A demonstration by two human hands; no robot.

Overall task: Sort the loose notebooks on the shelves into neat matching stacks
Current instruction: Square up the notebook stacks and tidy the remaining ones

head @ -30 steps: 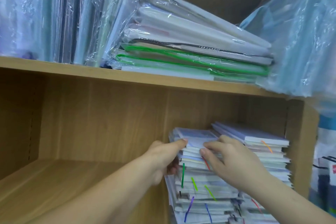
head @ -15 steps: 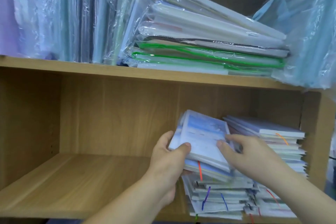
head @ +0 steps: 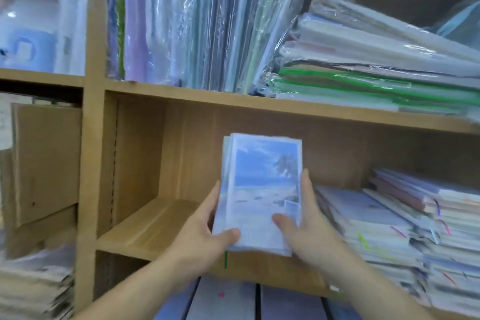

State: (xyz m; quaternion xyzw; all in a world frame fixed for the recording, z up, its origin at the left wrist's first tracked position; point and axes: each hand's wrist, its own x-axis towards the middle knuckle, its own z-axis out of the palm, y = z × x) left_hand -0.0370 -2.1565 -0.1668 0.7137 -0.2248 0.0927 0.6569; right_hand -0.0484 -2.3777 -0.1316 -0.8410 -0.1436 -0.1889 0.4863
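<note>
Both hands, left [head: 205, 236] and right [head: 301, 223], grip a small bundle of beach-cover notebooks [head: 262, 189] upright by its sides; messy notebook stacks [head: 389, 228] sit at 3 o'clock on the shelf [head: 145, 228].

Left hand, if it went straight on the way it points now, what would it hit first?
Probably the shelf's wooden back panel. The left hand, holding the beach-cover notebooks with the right hand, points up into the lower shelf; nothing else shows in that line, though depth is unclear.
</note>
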